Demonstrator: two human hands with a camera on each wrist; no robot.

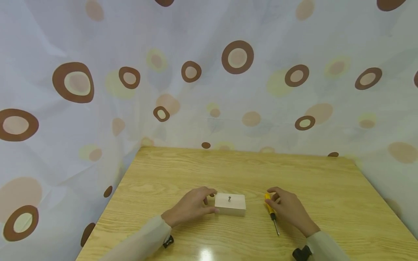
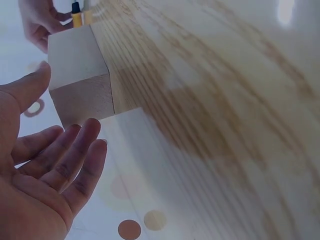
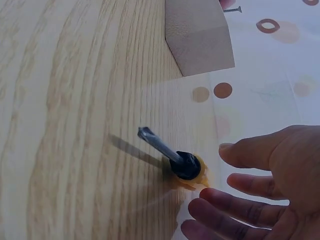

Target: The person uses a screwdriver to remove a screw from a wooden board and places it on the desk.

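A pale wooden block (image 1: 230, 211) lies on the table with a screw (image 1: 229, 198) standing upright in its top face. My left hand (image 1: 192, 206) is at the block's left end, thumb and fingers spread, fingertips right at its edges. In the left wrist view the left palm (image 2: 35, 200) faces the block (image 2: 82, 60). To the right lies a screwdriver (image 1: 270, 206) with a yellow and black handle, its metal shaft pointing toward me. My right hand (image 1: 289, 208) is beside the handle, thumb and fingers apart around it. In the right wrist view, the screwdriver tip (image 3: 144, 132) faces the camera.
The wood-grain table (image 1: 183, 166) carries the block and screwdriver. A white sheet (image 1: 209, 90) with brown and yellow circles hangs behind and along both sides. Dark wrist devices (image 1: 302, 253) sit at the cuffs of both light sleeves (image 1: 326, 246).
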